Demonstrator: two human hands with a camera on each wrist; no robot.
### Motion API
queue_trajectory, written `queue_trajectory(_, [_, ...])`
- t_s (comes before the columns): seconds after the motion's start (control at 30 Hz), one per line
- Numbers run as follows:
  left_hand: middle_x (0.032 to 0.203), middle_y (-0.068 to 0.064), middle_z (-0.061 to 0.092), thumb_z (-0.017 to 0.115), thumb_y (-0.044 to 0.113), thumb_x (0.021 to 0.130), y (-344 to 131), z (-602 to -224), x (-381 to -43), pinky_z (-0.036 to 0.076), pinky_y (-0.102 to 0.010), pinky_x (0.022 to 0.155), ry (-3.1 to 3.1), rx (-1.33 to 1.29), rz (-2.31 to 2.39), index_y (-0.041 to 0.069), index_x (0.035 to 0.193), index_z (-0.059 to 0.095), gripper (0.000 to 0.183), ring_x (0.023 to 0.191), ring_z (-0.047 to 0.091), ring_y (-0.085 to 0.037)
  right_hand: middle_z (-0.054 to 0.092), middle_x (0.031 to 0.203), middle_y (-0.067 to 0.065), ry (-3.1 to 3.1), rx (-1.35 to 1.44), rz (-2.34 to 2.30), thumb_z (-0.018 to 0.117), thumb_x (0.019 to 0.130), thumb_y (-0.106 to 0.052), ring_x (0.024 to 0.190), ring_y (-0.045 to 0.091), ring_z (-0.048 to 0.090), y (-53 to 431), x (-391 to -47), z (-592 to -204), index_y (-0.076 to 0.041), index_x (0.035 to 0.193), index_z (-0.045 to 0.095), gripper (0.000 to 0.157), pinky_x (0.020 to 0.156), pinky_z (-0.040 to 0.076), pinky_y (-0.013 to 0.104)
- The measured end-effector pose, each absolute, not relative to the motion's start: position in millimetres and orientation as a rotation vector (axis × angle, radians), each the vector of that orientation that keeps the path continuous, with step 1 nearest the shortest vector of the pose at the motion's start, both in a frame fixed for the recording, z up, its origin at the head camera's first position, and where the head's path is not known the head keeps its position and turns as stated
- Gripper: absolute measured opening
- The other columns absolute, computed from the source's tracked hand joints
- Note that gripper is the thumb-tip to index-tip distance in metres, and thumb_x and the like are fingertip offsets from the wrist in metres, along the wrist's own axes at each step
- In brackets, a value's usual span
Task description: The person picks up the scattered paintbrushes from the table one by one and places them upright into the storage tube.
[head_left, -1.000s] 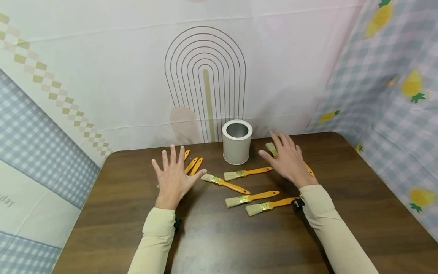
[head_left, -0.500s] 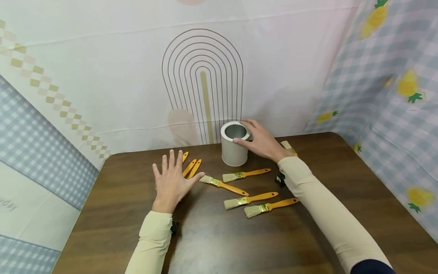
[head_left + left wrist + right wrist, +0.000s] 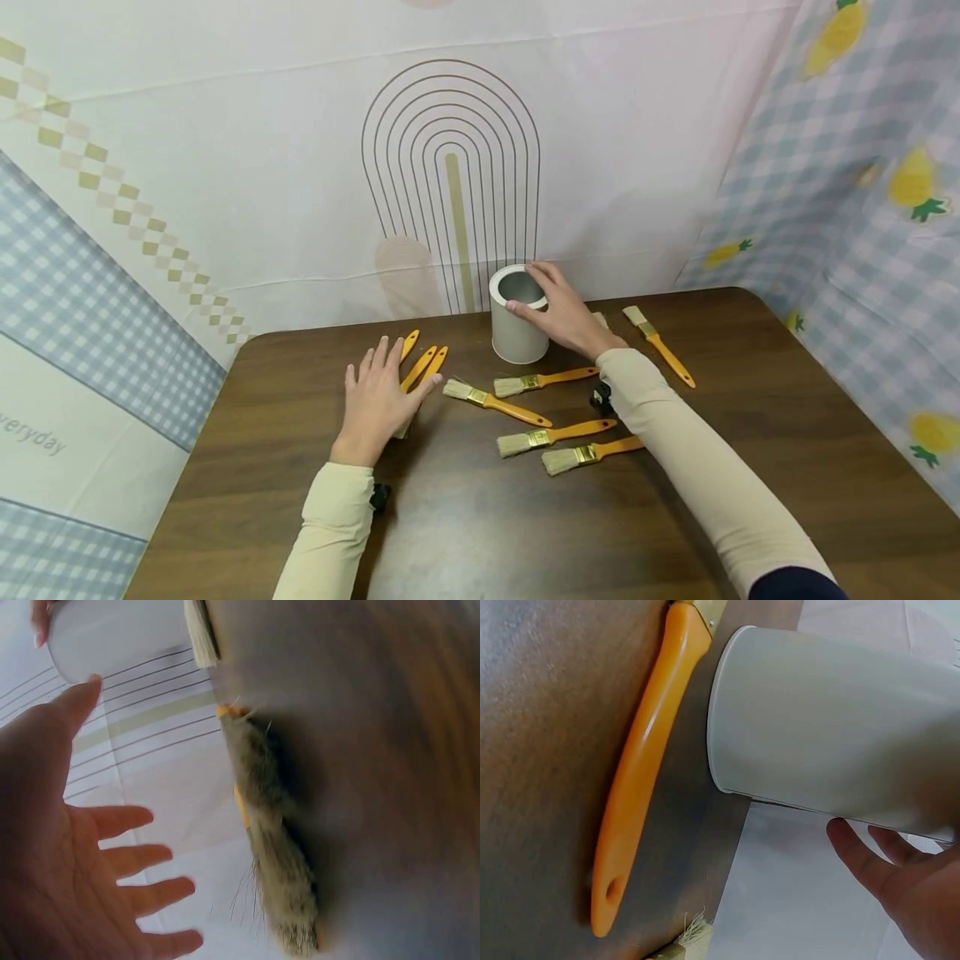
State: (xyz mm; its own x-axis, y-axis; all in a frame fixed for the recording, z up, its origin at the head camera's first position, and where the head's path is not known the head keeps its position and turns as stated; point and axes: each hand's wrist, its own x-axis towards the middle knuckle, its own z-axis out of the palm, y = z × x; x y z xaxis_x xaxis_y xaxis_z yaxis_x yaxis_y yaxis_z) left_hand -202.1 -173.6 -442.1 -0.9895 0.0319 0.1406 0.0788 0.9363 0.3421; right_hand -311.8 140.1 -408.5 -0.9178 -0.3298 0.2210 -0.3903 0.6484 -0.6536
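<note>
A grey-white metal can with an open top stands upright near the table's back edge. My right hand holds it at the upper right side, thumb at the near rim and fingers at the far side. In the right wrist view, fingertips touch the can's wall. My left hand, fingers spread, hovers over several paintbrushes with orange handles and partly hides them. From the left wrist view, that palm holds nothing, and brush bristles lie beyond the fingers.
Several paintbrushes lie before the can, among them one angled brush and one nearest me. Another brush lies on the right, beyond my right forearm. A patterned cloth hangs behind the brown table.
My right hand has moved left from above the right-hand brushes to the can's rim and side. The left hand has lowered slightly, its fingers less stretched. The can stands where it was.
</note>
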Motion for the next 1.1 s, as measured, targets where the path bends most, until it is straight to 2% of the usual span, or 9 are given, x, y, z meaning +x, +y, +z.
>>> queue_trajectory(0.17, [0.151, -0.022, 0.057, 0.070, 0.050, 0.100, -173.9, -434.5, -197.2, 0.045, -0.064, 0.109, -2.934, -0.172, -0.716, 0.003, 0.150, 0.057, 0.070, 0.134, 0.058, -0.043, 0.023, 0.172, 0.008, -2.753, 0.595, 1.165, 0.066, 0.097, -0.062, 0.154, 0.035, 0.033, 135.7, -306.5, -410.9, -0.010, 0.166, 0.031, 0.093, 0.117, 0.039, 0.057])
queue_trajectory(0.27, [0.117, -0.014, 0.076, 0.071, 0.045, 0.100, -164.1, -427.4, -194.9, 0.058, -0.052, 0.088, -2.921, -0.086, -0.876, 0.005, 0.130, 0.073, 0.049, 0.103, 0.073, -0.033, 0.023, 0.172, 0.008, -2.724, 0.568, 1.205, 0.068, 0.096, -0.063, 0.154, 0.035, 0.033, 131.2, -303.9, -412.1, -0.010, 0.166, 0.032, 0.095, 0.116, 0.040, 0.058])
queue_trajectory(0.33, [0.092, -0.007, 0.078, 0.070, 0.046, 0.100, -152.9, -425.4, -193.5, 0.057, -0.045, 0.074, -2.915, 0.010, -0.991, 0.008, 0.114, 0.079, 0.041, 0.081, 0.073, -0.026, 0.023, 0.171, 0.008, -2.696, 0.552, 1.237, 0.069, 0.095, -0.063, 0.154, 0.035, 0.033, 127.7, -302.7, -412.7, -0.009, 0.166, 0.033, 0.095, 0.116, 0.040, 0.058])
queue_trajectory(0.4, [0.073, -0.001, 0.072, 0.070, 0.046, 0.100, -139.4, -427.8, -192.6, 0.053, -0.039, 0.064, -2.907, 0.074, -1.059, 0.010, 0.098, 0.080, 0.037, 0.066, 0.067, -0.020, 0.024, 0.171, 0.009, -2.671, 0.540, 1.255, 0.070, 0.095, -0.062, 0.153, 0.035, 0.033, 124.7, -301.9, -413.6, -0.008, 0.165, 0.033, 0.096, 0.116, 0.040, 0.058])
queue_trajectory(0.53, [0.051, 0.006, 0.050, 0.069, 0.050, 0.099, -112.3, -438.9, -190.8, 0.042, -0.033, 0.051, -2.992, 0.107, -1.022, 0.014, 0.063, 0.066, 0.051, 0.048, 0.049, -0.015, 0.024, 0.171, 0.009, -2.655, 0.527, 1.261, 0.070, 0.095, -0.062, 0.152, 0.035, 0.035, 120.2, -300.9, -416.2, -0.008, 0.165, 0.033, 0.095, 0.114, 0.042, 0.058])
queue_trajectory(0.63, [0.041, 0.006, 0.041, 0.068, 0.052, 0.099, -97.2, -445.4, -190.2, 0.038, -0.031, 0.045, -3.075, 0.105, -0.917, 0.016, 0.047, 0.055, 0.065, 0.040, 0.044, -0.015, 0.024, 0.171, 0.008, -2.659, 0.534, 1.260, 0.068, 0.095, -0.064, 0.151, 0.035, 0.038, 117.5, -300.3, -417.2, -0.010, 0.166, 0.032, 0.096, 0.112, 0.044, 0.058])
queue_trajectory(0.73, [0.036, 0.005, 0.043, 0.070, 0.051, 0.099, -87.8, -449.1, -192.5, 0.035, -0.030, 0.041, -3.099, 0.091, -0.863, 0.016, 0.042, 0.057, 0.068, 0.036, 0.047, -0.016, 0.023, 0.171, 0.007, -2.669, 0.540, 1.248, 0.067, 0.095, -0.067, 0.150, 0.035, 0.039, 116.3, -300.7, -417.4, -0.011, 0.166, 0.031, 0.098, 0.112, 0.044, 0.058])
queue_trajectory(0.87, [0.036, 0.004, 0.043, 0.075, 0.045, 0.098, -83.7, -449.8, -199.3, 0.034, -0.029, 0.040, -3.060, 0.092, -0.876, 0.014, 0.043, 0.059, 0.065, 0.036, 0.047, -0.017, 0.023, 0.172, 0.007, -2.679, 0.543, 1.229, 0.066, 0.095, -0.068, 0.149, 0.036, 0.040, 116.5, -300.0, -417.8, -0.012, 0.167, 0.031, 0.098, 0.111, 0.045, 0.058])
queue_trajectory(1.1, [0.040, 0.003, 0.047, 0.078, 0.036, 0.096, -91.1, -449.4, -218.6, 0.042, -0.031, 0.048, -3.033, 0.048, -0.860, 0.015, 0.048, 0.059, 0.056, 0.041, 0.053, -0.017, 0.022, 0.172, 0.006, -2.682, 0.540, 1.227, 0.066, 0.095, -0.066, 0.148, 0.035, 0.042, 120.2, -299.3, -418.6, -0.013, 0.167, 0.031, 0.095, 0.109, 0.047, 0.058])
